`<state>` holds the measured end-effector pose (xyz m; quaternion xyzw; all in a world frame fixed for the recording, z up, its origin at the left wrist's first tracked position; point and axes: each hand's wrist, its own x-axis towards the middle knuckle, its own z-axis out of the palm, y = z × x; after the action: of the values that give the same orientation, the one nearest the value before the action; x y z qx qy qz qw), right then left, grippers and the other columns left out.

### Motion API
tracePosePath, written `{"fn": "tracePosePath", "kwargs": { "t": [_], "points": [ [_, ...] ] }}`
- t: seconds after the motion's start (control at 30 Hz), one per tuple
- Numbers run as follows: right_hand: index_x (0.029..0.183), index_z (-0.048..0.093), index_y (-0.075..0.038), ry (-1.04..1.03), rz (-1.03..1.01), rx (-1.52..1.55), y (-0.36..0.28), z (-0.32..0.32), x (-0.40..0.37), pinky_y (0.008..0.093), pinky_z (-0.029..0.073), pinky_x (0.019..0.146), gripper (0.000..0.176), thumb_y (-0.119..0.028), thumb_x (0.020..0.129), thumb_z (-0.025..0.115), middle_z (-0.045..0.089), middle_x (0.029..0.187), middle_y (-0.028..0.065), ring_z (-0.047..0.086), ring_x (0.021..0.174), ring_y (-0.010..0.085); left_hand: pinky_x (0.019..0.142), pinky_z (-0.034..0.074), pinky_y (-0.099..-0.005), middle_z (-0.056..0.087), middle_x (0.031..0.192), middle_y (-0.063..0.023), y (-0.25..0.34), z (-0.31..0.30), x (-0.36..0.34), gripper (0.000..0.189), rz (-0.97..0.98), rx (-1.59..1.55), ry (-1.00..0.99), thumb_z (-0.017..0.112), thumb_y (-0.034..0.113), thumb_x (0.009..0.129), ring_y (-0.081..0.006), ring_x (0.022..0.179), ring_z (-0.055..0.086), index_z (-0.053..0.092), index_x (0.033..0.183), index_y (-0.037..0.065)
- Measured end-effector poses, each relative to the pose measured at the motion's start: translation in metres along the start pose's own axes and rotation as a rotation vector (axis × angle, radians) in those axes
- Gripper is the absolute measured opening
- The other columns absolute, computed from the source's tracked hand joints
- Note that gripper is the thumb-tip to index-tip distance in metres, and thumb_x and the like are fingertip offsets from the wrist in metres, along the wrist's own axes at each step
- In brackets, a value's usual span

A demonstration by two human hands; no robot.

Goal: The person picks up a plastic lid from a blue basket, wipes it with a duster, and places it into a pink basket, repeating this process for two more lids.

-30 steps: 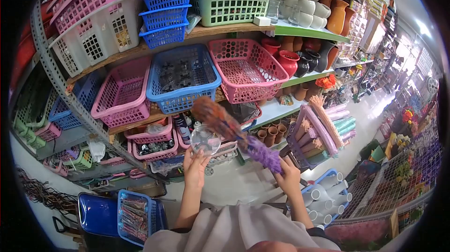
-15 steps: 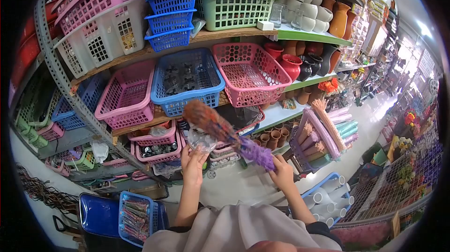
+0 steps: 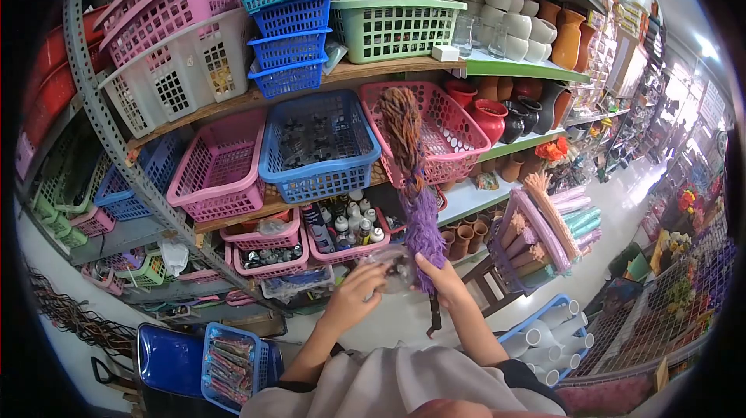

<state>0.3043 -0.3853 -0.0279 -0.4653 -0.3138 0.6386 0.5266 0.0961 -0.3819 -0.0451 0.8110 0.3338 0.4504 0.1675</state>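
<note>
My right hand (image 3: 441, 282) is closed around the purple lower part of a long, fluffy duster (image 3: 412, 154), whose upper part is orange-brown. It points up and away from me, nearly upright in view, with a thin dark handle end below my hand. Just left of it, my left hand (image 3: 359, 292) has its fingers at a clear plastic bag (image 3: 398, 269) with small dark pieces inside. The bag lies against the duster's side, partly blurred. The duster's top overlaps a pink basket (image 3: 458, 155) on the shelf behind.
A blue basket (image 3: 318, 177) and another pink basket (image 3: 217, 200) line the wooden shelf. Below stand bottles (image 3: 356, 224) in a pink basket. To the right are a crate of wrapped bundles (image 3: 544, 231) and white vases (image 3: 556, 340). A metal post (image 3: 116, 130) rises at left.
The duster has swung from leaning left to nearly upright, uncovering the bottles. My left hand has moved right and down with the plastic bag, closer to my right hand.
</note>
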Motion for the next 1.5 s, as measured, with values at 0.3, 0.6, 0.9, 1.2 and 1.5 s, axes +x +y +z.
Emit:
{"fn": "tracePosePath", "kwargs": {
  "t": [0.3, 0.6, 0.9, 1.2, 1.5],
  "points": [
    [0.118, 0.053, -0.001, -0.11, -0.061, -0.001, 0.014, -0.002, 0.006, 0.031, 0.047, 0.082, 0.051, -0.006, 0.072, 0.076, 0.061, 0.104, 0.0046, 0.058, 0.093, 0.0148, 0.111, 0.024, -0.0517, 0.029, 0.147, -0.0148, 0.022, 0.045, -0.017, 0.066, -0.255, -0.729, 0.385, 0.058, -0.002, 0.074, -0.0374, 0.134, 0.031, 0.037, 0.136, 0.011],
    [0.112, 0.058, 0.001, 0.089, -0.386, -0.434, 0.027, -0.026, 0.006, 0.0321, 0.047, 0.08, 0.039, -0.01, 0.077, 0.071, 0.064, 0.101, 0.0102, 0.061, 0.091, 0.0236, 0.101, 0.041, -0.0526, 0.048, 0.132, -0.0152, -0.011, 0.054, -0.039, 0.053, -0.891, -1.517, 0.127, 0.046, 0.001, 0.086, -0.0336, 0.119, 0.052, 0.032, 0.137, 0.007],
    [0.099, 0.063, -0.006, 0.203, -0.682, -1.316, 0.025, -0.104, -0.032, 0.0417, 0.049, 0.067, 0.029, -0.014, 0.071, 0.067, 0.064, 0.093, 0.0147, 0.061, 0.08, 0.0377, 0.099, 0.044, -0.0491, 0.051, 0.13, -0.0162, -0.041, 0.025, -0.031, 0.043, -0.698, -1.394, 0.441, 0.045, 0.002, 0.089, -0.0342, 0.117, 0.053, 0.04, 0.132, 0.005],
    [0.088, 0.066, -0.009, 0.296, -0.815, -1.339, 0.038, -0.127, -0.044, 0.0405, 0.047, 0.059, 0.019, -0.014, 0.069, 0.065, 0.061, 0.08, 0.011, 0.06, 0.069, 0.0339, 0.099, 0.043, -0.0479, 0.049, 0.13, -0.0088, -0.04, 0.024, -0.028, 0.043, -0.687, -1.36, 0.466, 0.049, 0.006, 0.09, -0.0277, 0.117, 0.052, 0.04, 0.132, 0.011],
    [0.083, 0.063, -0.008, 0.39, -0.851, -1.411, 0.04, -0.13, -0.046, 0.0392, 0.046, 0.058, 0.015, -0.014, 0.069, 0.065, 0.058, 0.077, 0.0101, 0.06, 0.07, 0.0316, 0.102, 0.041, -0.0466, 0.044, 0.134, -0.0092, -0.033, 0.026, -0.023, 0.051, -0.762, -1.313, 0.493, 0.049, -0.001, 0.088, -0.0257, 0.123, 0.047, 0.033, 0.135, 0.011]
  ]
}}
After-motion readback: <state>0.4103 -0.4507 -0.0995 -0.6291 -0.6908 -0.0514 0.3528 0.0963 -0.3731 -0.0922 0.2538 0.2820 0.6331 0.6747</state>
